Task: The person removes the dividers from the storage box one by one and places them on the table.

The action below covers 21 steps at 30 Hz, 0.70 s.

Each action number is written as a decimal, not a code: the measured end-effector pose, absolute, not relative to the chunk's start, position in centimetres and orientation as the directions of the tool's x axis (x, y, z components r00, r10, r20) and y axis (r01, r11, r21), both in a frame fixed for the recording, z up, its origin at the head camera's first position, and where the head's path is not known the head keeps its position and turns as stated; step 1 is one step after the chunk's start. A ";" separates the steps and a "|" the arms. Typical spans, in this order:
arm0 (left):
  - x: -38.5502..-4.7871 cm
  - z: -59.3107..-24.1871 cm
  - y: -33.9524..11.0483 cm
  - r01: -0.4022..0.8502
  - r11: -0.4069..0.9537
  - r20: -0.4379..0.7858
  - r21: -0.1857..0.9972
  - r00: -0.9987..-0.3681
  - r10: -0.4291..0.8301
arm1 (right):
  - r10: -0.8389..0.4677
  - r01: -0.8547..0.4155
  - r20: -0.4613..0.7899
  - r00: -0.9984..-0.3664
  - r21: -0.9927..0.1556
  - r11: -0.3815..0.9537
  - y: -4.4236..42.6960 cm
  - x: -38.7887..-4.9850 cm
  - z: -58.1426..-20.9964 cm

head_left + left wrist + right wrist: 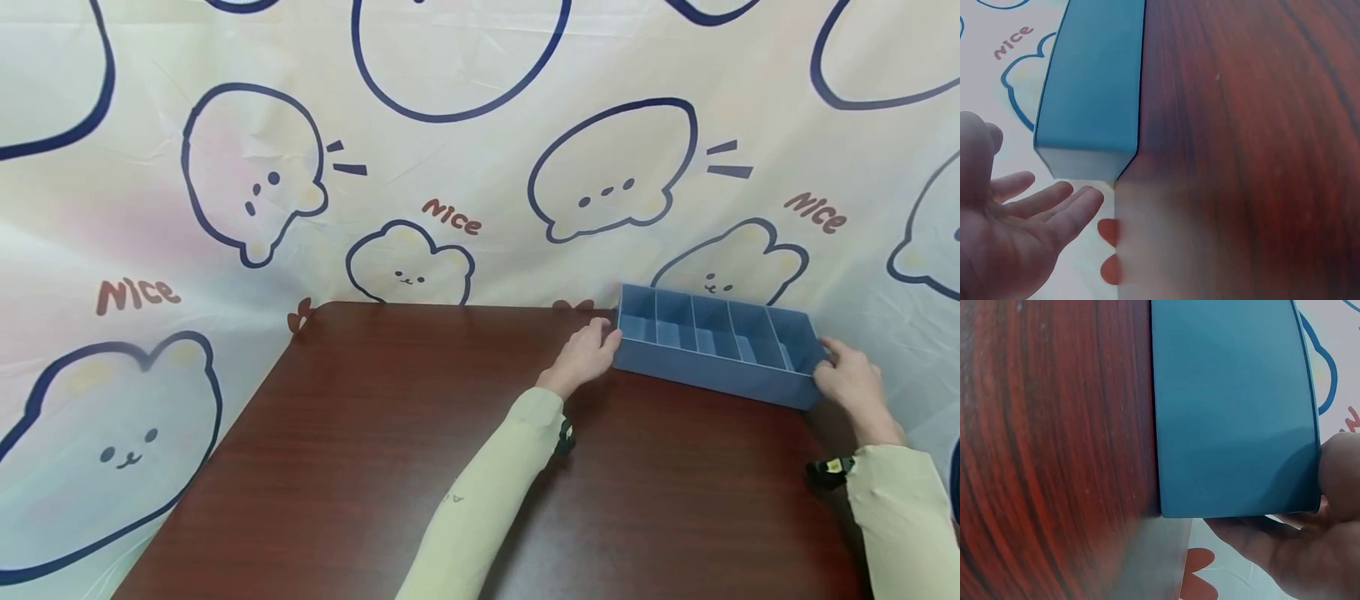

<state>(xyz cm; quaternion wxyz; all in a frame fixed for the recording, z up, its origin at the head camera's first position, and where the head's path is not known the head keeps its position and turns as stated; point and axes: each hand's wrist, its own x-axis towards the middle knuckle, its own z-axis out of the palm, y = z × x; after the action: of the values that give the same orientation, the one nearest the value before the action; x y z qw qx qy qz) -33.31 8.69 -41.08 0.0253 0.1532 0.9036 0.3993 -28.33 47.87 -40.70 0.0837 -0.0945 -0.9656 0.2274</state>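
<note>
A blue box with several compartments (716, 367) sits at the back right of the brown table, its open side up. My left hand (583, 358) is beside its left end, with fingers loosely spread. In the left wrist view, a small gap shows between these fingers (1063, 215) and the end of the box (1091, 81). At the right end, my right hand (851, 379) holds the box, its thumb by the upper rim and fingers along the end wall. In the right wrist view, the box (1229, 412) partly hides the fingers of the right hand (1310, 550).
The dark brown wooden table (360, 450) stretches left and forward of the box. A pale cloth with bear drawings and the word Nice (450, 167) hangs behind it and along both sides. The box stands close to the back cloth. Each wrist wears a dark band (831, 472).
</note>
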 end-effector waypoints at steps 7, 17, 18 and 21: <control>-33.1 -41.1 9.4 0.272 0.611 0.095 0.744 -0.947 0.307 | 0.235 0.160 0.114 -0.965 -0.452 0.878 47.8 -28.1 -40.6; -33.0 -41.3 10.5 0.273 0.590 0.107 0.760 -0.948 0.300 | 0.205 0.129 0.138 -0.969 -0.421 0.898 48.0 -28.1 -40.5; -33.0 -41.3 10.6 0.271 0.592 0.109 0.759 -0.949 0.295 | 0.200 0.126 0.138 -0.970 -0.418 0.900 48.0 -28.1 -40.5; -33.0 -41.4 10.8 0.255 0.601 0.110 0.757 -0.957 0.268 | 0.191 0.124 0.123 -0.974 -0.421 0.898 47.9 -28.2 -40.6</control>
<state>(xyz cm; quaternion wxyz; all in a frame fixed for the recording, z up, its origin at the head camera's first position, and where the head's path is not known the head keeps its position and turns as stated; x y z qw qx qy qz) -32.99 10.80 -41.35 0.0073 0.1462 0.8947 0.4220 -28.24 47.88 -40.55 0.0808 -0.0811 -0.9709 0.2102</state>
